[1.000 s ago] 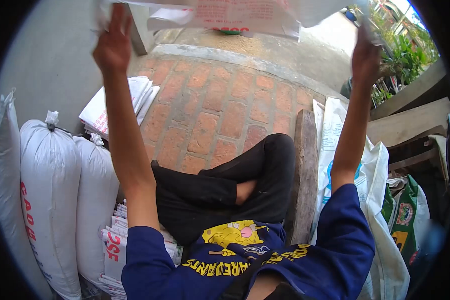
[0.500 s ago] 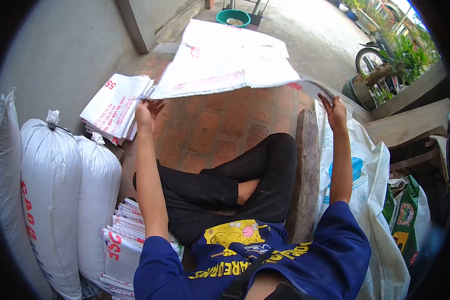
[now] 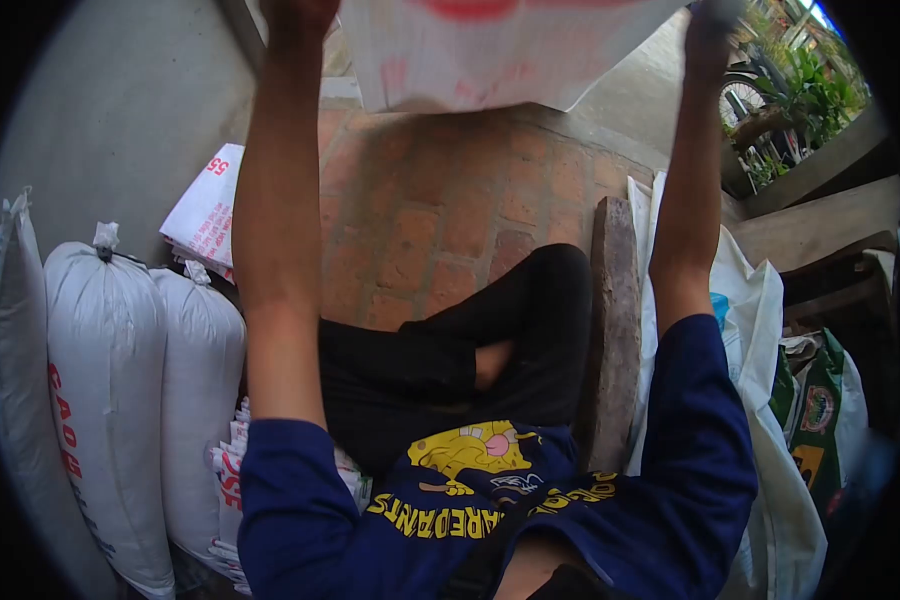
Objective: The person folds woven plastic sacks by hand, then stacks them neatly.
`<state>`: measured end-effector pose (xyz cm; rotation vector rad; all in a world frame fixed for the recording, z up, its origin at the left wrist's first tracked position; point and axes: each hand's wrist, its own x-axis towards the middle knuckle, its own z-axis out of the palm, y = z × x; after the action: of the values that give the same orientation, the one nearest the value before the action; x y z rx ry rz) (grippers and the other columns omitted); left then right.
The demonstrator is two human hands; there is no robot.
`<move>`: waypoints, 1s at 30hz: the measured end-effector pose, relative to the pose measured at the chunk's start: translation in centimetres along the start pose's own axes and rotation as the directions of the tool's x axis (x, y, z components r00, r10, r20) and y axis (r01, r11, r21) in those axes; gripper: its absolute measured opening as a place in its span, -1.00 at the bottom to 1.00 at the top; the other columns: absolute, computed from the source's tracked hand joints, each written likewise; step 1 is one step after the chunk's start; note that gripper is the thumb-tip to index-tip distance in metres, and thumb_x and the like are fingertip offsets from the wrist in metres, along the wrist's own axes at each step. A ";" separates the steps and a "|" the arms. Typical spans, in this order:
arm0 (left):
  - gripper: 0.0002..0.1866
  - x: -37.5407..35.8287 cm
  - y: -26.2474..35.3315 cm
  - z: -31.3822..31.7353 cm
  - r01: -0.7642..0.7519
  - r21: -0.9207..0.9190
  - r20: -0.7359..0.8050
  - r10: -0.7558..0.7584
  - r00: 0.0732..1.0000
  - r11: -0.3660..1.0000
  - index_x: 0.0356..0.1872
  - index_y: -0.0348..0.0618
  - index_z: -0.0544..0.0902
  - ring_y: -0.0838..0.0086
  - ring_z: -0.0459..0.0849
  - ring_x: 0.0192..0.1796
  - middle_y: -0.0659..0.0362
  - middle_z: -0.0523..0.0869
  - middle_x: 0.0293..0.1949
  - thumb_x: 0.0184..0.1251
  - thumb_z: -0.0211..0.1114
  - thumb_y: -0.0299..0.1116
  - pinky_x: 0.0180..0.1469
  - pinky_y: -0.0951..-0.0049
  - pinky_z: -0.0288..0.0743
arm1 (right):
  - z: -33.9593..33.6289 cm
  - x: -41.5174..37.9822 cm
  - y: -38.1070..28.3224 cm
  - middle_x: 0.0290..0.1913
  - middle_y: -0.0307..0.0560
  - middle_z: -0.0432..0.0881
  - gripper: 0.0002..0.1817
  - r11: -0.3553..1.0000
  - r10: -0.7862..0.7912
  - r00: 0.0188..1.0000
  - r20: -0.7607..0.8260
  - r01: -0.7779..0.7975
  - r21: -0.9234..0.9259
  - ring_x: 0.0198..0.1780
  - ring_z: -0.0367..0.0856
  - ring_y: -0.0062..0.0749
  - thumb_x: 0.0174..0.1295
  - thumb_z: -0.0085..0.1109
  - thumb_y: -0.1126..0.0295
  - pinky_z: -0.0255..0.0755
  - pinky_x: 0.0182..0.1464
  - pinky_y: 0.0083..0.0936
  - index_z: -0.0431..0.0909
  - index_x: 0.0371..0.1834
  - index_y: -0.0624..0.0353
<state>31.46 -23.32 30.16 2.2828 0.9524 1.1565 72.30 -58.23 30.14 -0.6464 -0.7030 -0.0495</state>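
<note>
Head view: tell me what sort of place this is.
Likely a house porch used for work and storage: a brick floor, tied white sacks beside a grey wall, and green plants beyond.

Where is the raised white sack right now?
The raised white sack is at the head view's top centre, between the left forearm and right forearm.

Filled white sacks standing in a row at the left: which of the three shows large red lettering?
The middle sack: red letters run down its left side. The outer sack, at the picture's edge, and the inner sack show none.
</note>
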 end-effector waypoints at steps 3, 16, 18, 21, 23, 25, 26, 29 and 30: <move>-0.61 0.5 3.6 -6.1 0.001 -0.996 -0.046 0.537 0.842 -0.086 0.13 -0.25 0.53 0.18 0.56 0.19 -0.02 0.59 0.15 0.33 0.01 -0.34 0.31 0.14 0.35 | 4.1 -2.6 -9.4 0.21 0.20 0.48 -0.61 0.923 -0.215 0.951 0.223 0.124 0.364 0.27 0.44 -0.16 0.49 -0.22 0.33 0.26 0.39 -0.28 0.34 0.21 0.40; -0.64 -18.5 -15.3 6.6 0.677 -0.714 0.492 -0.562 0.665 0.176 -0.03 -0.22 0.54 0.34 0.68 -0.20 0.10 0.71 -0.16 0.49 -0.23 -0.29 -0.08 0.20 0.56 | -13.2 -20.3 -1.5 -0.04 0.04 0.58 -0.68 0.916 0.385 0.914 0.124 -0.395 0.066 0.12 0.54 -0.15 0.51 -0.20 0.19 0.29 0.39 -0.09 0.46 -0.25 0.17; -0.65 -20.9 -15.5 6.0 0.695 -0.680 0.504 -0.538 0.676 0.235 -0.03 -0.24 0.54 0.33 0.67 -0.14 0.08 0.70 -0.15 0.49 -0.21 -0.30 -0.01 0.22 0.55 | -12.5 -22.5 -1.7 -0.05 -0.01 0.56 -0.68 0.917 0.398 0.914 0.079 -0.398 -0.016 0.09 0.55 -0.19 0.50 -0.18 0.15 0.32 0.36 -0.15 0.43 -0.26 0.15; -0.65 -23.5 -16.7 5.6 0.703 -0.628 0.537 -0.468 0.702 0.334 -0.02 -0.26 0.54 0.33 0.68 -0.08 0.07 0.69 -0.16 0.51 -0.19 -0.30 0.02 0.29 0.55 | -12.8 -24.6 -1.8 -0.06 -0.04 0.56 -0.65 0.885 0.444 0.896 -0.024 -0.443 -0.143 0.07 0.56 -0.21 0.50 -0.19 0.11 0.35 0.33 -0.19 0.42 -0.24 0.15; -0.66 -24.4 -17.6 5.5 0.680 -0.629 0.548 -0.406 0.731 0.376 -0.01 -0.25 0.53 0.35 0.69 -0.12 0.06 0.70 -0.16 0.53 -0.19 -0.29 -0.01 0.36 0.56 | -15.1 -24.9 -0.8 -0.05 -0.03 0.56 -0.63 0.876 0.482 0.865 0.141 -0.481 -0.044 0.05 0.57 -0.21 0.51 -0.24 0.08 0.42 0.26 -0.20 0.41 -0.20 0.15; -0.66 -24.6 -17.2 5.7 0.661 -0.676 0.532 -0.406 0.743 0.326 -0.02 -0.25 0.53 0.37 0.69 -0.16 0.10 0.69 -0.16 0.54 -0.19 -0.28 -0.08 0.36 0.58 | -15.7 -25.3 0.0 -0.03 -0.01 0.56 -0.63 0.856 0.516 0.856 0.036 -0.514 -0.053 0.07 0.56 -0.19 0.53 -0.27 0.10 0.43 0.25 -0.17 0.41 -0.17 0.18; -0.65 -24.5 -16.5 5.6 0.638 -0.719 0.516 -0.403 0.756 0.276 -0.02 -0.25 0.53 0.39 0.69 -0.21 0.13 0.69 -0.17 0.55 -0.19 -0.27 -0.15 0.37 0.61 | -15.4 -25.2 0.2 0.00 0.00 0.55 -0.62 0.836 0.541 0.838 -0.070 -0.545 -0.058 0.08 0.55 -0.17 0.54 -0.30 0.12 0.45 0.23 -0.14 0.41 -0.14 0.20; -0.66 -22.4 -13.9 4.7 0.631 -0.715 0.532 -0.351 0.771 0.301 -0.04 -0.23 0.54 0.38 0.69 -0.20 0.14 0.68 -0.17 0.55 -0.19 -0.26 -0.13 0.31 0.61 | -15.2 -22.4 2.6 0.06 0.11 0.53 -0.53 0.666 0.697 0.588 -0.411 -0.743 0.067 0.13 0.49 -0.05 0.55 -0.42 0.12 0.42 0.25 -0.04 0.38 0.06 0.32; -0.66 -21.1 -13.8 5.0 0.650 -0.691 0.566 -0.323 0.758 0.316 -0.05 -0.21 0.54 0.37 0.69 -0.19 0.14 0.68 -0.17 0.55 -0.19 -0.26 -0.10 0.28 0.60 | -15.5 -21.0 3.9 0.08 0.14 0.52 -0.48 0.588 0.772 0.478 -0.418 -0.788 0.183 0.15 0.47 -0.01 0.55 -0.45 0.10 0.40 0.27 0.00 0.36 0.11 0.36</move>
<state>21.22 -29.55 7.43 1.1181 0.6153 0.6602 66.15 -67.44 6.21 -0.9071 0.1240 0.6402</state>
